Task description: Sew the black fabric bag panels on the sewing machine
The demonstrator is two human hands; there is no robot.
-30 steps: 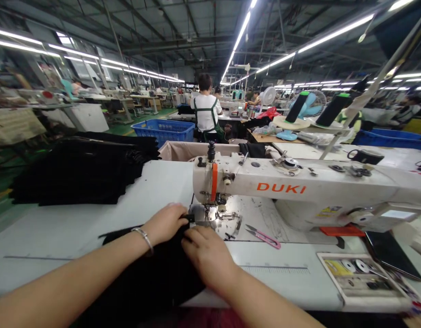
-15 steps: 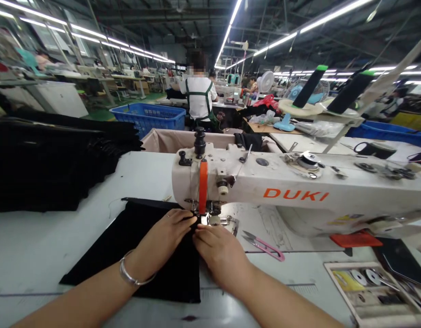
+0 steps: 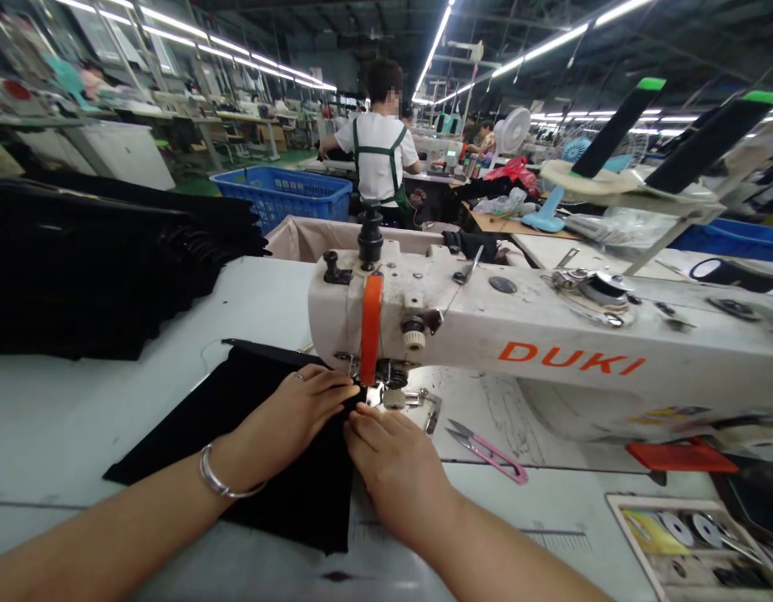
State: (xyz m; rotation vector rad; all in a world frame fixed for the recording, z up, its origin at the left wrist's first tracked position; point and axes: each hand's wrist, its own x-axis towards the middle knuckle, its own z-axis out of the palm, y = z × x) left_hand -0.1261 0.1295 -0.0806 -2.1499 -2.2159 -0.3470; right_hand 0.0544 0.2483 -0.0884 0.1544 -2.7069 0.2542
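Black cloth (image 3: pixel 298 493) lay flat on the pale table (image 3: pixel 254 297), its far right corner close to the sewing machine (image 3: pixel 455 322). Over it spread the left hand (image 3: pixel 277 426), fingers together; the right hand (image 3: pixel 399 464) rested at its right edge, fingers bent. Whether either pinched the fabric could not be told. Doing this well, I judged, called for light, even pressure, a smooth edge and fingertips clear of the needle, which could not be made out. An orange strip (image 3: pixel 372 330) stood just beyond the fingers, partly blocking the view. Pink-handled snips (image 3: pixel 495 458) lay right of the right hand, a dark stack (image 3: pixel 91 276) far left.
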